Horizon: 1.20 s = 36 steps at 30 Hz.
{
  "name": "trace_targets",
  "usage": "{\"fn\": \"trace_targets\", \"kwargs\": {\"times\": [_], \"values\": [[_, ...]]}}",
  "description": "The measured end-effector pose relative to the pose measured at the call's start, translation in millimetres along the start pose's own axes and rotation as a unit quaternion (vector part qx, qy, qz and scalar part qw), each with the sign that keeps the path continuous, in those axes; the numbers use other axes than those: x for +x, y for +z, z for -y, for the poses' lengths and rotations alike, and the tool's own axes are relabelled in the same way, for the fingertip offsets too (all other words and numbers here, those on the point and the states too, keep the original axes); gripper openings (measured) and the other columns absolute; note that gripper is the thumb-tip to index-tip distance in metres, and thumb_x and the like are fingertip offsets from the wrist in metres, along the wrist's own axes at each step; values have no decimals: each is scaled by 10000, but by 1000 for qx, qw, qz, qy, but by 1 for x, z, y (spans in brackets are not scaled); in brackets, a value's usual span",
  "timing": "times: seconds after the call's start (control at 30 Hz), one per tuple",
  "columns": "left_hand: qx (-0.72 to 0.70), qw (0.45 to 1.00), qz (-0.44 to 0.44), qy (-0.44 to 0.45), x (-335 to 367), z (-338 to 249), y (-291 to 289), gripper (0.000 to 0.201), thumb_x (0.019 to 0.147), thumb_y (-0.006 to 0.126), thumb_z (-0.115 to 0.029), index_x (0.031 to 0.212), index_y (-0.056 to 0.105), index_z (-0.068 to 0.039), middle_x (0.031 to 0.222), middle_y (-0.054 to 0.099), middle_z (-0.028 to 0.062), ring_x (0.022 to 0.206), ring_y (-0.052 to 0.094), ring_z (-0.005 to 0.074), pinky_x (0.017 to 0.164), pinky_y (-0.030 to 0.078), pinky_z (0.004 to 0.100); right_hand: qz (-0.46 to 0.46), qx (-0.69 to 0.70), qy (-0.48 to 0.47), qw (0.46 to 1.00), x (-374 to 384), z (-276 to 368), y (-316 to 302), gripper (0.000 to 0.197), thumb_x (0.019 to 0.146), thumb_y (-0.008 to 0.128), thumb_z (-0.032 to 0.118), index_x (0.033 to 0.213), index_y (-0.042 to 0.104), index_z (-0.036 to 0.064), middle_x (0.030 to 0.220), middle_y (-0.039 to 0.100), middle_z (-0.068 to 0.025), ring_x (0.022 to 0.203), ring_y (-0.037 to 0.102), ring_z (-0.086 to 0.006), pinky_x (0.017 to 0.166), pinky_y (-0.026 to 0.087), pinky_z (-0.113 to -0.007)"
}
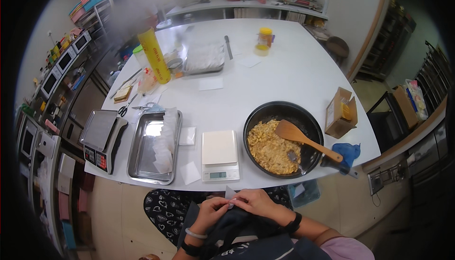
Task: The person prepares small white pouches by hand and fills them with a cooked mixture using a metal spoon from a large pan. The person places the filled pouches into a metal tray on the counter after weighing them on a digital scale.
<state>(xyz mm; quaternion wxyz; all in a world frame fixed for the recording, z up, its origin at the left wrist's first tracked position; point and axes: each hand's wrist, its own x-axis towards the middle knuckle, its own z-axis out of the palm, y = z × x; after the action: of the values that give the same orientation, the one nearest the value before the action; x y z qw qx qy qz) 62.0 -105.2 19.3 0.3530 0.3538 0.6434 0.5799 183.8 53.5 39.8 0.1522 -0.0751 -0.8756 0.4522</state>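
Observation:
Just below the table's front edge, my left hand [212, 211] and my right hand [256, 202] are closed with fingertips together. Between them they pinch a small whitish translucent sheet or sachet [230, 192]; which of the two I cannot tell. Straight ahead of my hands is a white kitchen scale [219, 148] with nothing on its plate. To its right, a black frying pan [313, 127] holds a yellow-brown crumbly food [268, 153]. A wooden spatula [303, 138] rests in the food and across the rim, beside a metal spoon [293, 156].
Left of the scale, a steel tray [142, 158] holds a row of translucent sachets [163, 141]. Farther left stands a larger scale [102, 137]. A cardboard box [340, 113] and blue cloth [347, 153] lie right of the pan. A tall yellow roll box [154, 56] stands at back left.

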Motion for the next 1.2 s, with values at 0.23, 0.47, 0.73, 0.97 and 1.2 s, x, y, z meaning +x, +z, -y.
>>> {"fn": "trace_targets", "kwargs": {"times": [0.23,0.47,0.73,0.97,1.2], "values": [[9,999,-12,-43,-5,5,2,42,765,675,8,804,665,20,778,642,31,714,583,67,642,474,199,61,30,50,996,-1,0,6,255,813,657,316,896,651,75,750,643,-67,655,627,-236,594,491,-331],[-57,995,-33,-77,-8,20,7,40,746,688,21,740,650,12,738,632,19,663,564,65,585,460,198,79,21,77,994,-6,-4,13,359,829,630,328,1097,603,90,796,653,-91,711,640,-248,625,502,-335],[-146,978,-24,-150,-6,10,12,72,812,657,-40,832,684,24,722,641,24,646,553,57,613,428,181,83,70,111,988,-5,-14,15,341,858,537,226,1169,576,91,877,655,-157,783,642,-309,690,497,-378],[-121,980,-60,-147,-5,19,17,85,808,661,-47,839,682,29,721,645,26,631,557,57,585,420,172,88,85,113,986,-5,-21,18,382,861,522,215,1225,530,99,864,647,-166,787,638,-312,698,489,-376],[-60,988,-94,-108,2,19,25,69,769,685,-4,826,658,24,727,643,34,631,577,59,592,467,179,72,139,152,976,-4,-20,21,424,869,514,200,1269,467,67,846,640,-183,784,633,-327,696,487,-372]]}}
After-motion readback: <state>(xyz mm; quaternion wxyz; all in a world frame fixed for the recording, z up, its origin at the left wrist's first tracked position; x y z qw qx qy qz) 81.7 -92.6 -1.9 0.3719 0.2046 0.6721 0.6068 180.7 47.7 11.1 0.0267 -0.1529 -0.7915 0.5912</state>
